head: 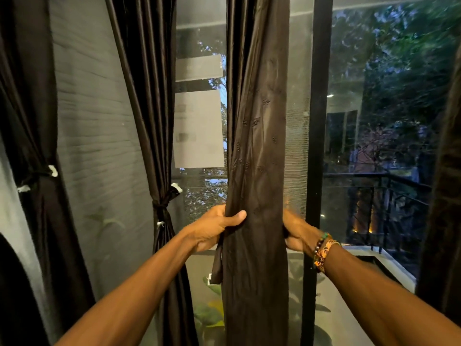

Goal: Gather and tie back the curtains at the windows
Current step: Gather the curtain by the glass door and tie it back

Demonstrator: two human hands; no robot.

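Both the left hand point(212, 229) and right hand point(298, 233) grip the curtain point(257, 146), fingers hidden.

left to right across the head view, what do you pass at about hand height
tied curtain at far left → second tied curtain → left hand → held curtain → right hand → black window post → balcony railing → curtain at right edge

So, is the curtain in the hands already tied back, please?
No, the left hand and right hand grip the curtain, and no tie circles it.
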